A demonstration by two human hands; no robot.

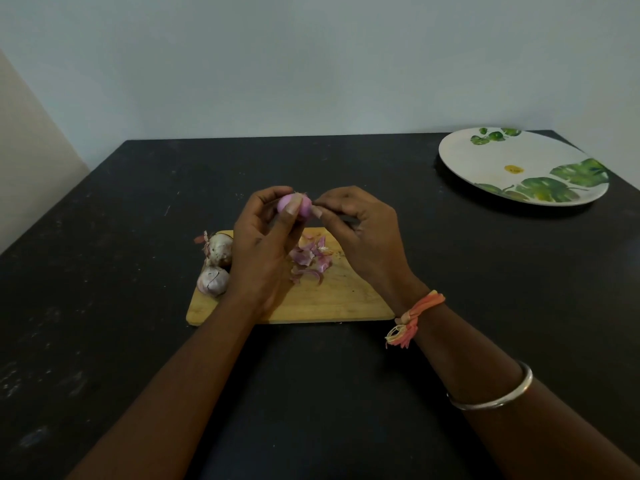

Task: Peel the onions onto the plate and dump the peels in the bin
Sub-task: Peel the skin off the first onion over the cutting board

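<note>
No brand or label can be read anywhere; the only candidate is a small yellow sticker [513, 169] near the middle of the plate [491, 161], and its print is too small to make out. The plate is white with green leaf patterns at its far and right-hand rims, and it lies flat at the far right of the dark table [104, 271], well apart from everything else. The onion [302, 206] being worked is small, pink and mostly bare of skin, held in the air above the far edge of the board [346, 299]. Its long axis runs roughly left to right, and a wispy tuft at its upper right end points toward the right hand [363, 233]. The left hand [263, 244] grasps the onion, with fingers curled behind it and the thumb pressed across its near face. The right hand's thumb and forefinger pinch at the onion's right end, the other fingers curled loosely; whether they hold a strip of skin cannot be told. The wooden board lies flat in the middle of the table, long side left to right. Two unpeeled onions sit at its left edge, one farther [220, 249] and one nearer [213, 280], just beside each other, with papery skin hanging off the farther one. A loose heap of purple peels [311, 259] lies on the board's far half, below the hands. The right wrist bears an orange thread band [415, 311], and a metal bangle [498, 393] sits higher up that forearm.
</note>
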